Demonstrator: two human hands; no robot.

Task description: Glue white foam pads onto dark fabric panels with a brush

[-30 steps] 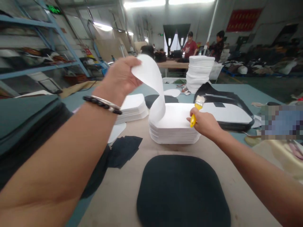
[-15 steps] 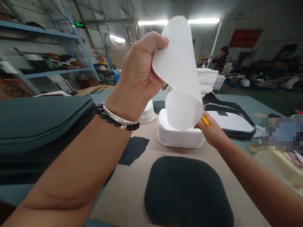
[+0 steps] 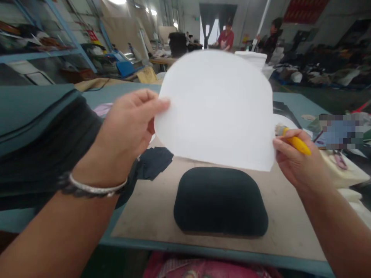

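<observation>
A white sheet with rounded corners is held up, spread nearly flat, above the table. My left hand pinches its left edge between thumb and fingers. At the sheet's right edge, my right hand is closed around a brush with a yellow handle; its pale bristles point toward the sheet. Whether these fingers also grip the sheet I cannot tell. Below lies a dark green rounded panel on a tan board. The white stack behind is hidden by the sheet.
A thick pile of dark green sheets rises at the left. Dark scraps lie beside the panel. A cream block with pink-handled scissors is at the right. Farther back, a person in red and another person stand.
The white sheet has gone from curled to opened out, and it came lower. My hands moved apart, left hand down and leftward, right hand rightward. The view tilted down.
</observation>
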